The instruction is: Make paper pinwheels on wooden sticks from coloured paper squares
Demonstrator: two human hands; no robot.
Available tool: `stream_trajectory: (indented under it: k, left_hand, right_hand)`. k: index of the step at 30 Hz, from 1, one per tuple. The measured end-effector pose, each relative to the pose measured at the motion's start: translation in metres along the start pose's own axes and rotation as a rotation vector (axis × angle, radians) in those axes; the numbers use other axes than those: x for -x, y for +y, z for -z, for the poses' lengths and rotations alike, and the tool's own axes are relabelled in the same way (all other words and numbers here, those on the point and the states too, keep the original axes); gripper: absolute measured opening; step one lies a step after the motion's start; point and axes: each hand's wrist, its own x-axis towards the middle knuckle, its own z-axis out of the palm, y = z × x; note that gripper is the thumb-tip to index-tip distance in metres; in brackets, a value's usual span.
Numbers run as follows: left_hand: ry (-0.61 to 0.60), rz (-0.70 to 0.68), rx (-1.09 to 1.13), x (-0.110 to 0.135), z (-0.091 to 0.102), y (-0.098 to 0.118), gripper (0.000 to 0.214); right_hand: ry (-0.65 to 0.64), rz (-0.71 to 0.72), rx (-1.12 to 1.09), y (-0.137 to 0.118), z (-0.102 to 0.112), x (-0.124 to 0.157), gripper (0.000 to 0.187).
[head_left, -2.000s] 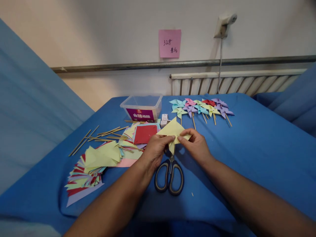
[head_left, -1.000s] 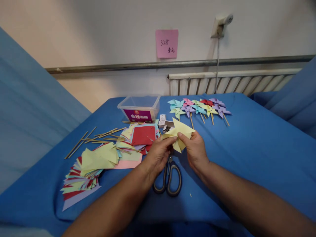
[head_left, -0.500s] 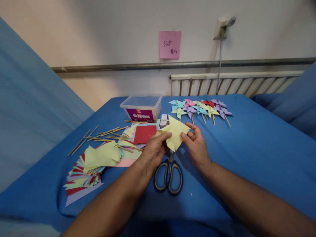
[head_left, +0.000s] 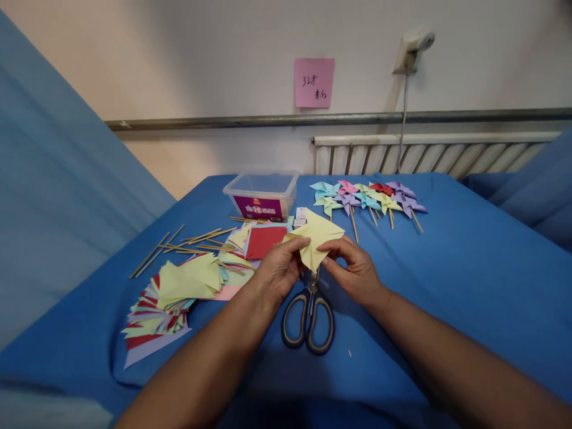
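Your left hand (head_left: 279,271) and right hand (head_left: 355,268) each have a closed grip on the pale yellow folded paper sheet (head_left: 318,235), one side each, so it sits spread out and off the blue-covered desk (head_left: 447,268), just above the black-handled metal scissors (head_left: 308,316) lying there.

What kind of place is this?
Probably an indoor room set up for paper crafts. A radiator runs along the wall, and the blue cloth holds pinwheels, sticks and scissors. The left hand and right hand pinch yellow paper.
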Motion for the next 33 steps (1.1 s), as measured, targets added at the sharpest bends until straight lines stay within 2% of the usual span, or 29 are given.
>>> stream_trajectory:
  k: [6, 10, 13, 16, 19, 23, 28, 33]
  left_hand:
    - [-0.012, -0.018, -0.023, -0.002, 0.002, -0.003, 0.028]
    - [0.012, -0.020, -0.016, 0.000, 0.001, -0.002, 0.026]
    - [0.030, -0.014, -0.015, 0.000, 0.000, 0.000, 0.024]
    - [0.037, -0.013, -0.015, 0.000, 0.000, 0.001, 0.024]
    - [0.031, -0.018, -0.025, 0.000, 0.000, 0.000, 0.023]
    - [0.008, -0.051, -0.070, -0.001, 0.001, -0.004, 0.026]
    - [-0.025, -0.101, -0.137, -0.003, 0.004, -0.010, 0.021]
    - [-0.039, -0.104, -0.209, -0.003, 0.003, -0.013, 0.018]
  right_hand:
    - [0.035, -0.093, -0.059, 0.002, -0.002, -0.001, 0.011]
    - [0.027, -0.010, 0.008, 0.000, 0.000, -0.003, 0.027]
    - [-0.037, 0.041, 0.035, 0.000, 0.003, -0.003, 0.036]
    - [-0.096, 0.032, 0.074, 0.001, 0.005, -0.002, 0.032]
    - [-0.067, 0.006, 0.056, 0.002, 0.004, -0.003, 0.020]
    - [0.005, -0.101, -0.025, 0.006, 0.002, -0.006, 0.004]
    - [0.061, -0.327, -0.205, 0.010, -0.002, -0.008, 0.023]
    - [0.155, -0.394, -0.188, 0.008, -0.003, -0.008, 0.033]
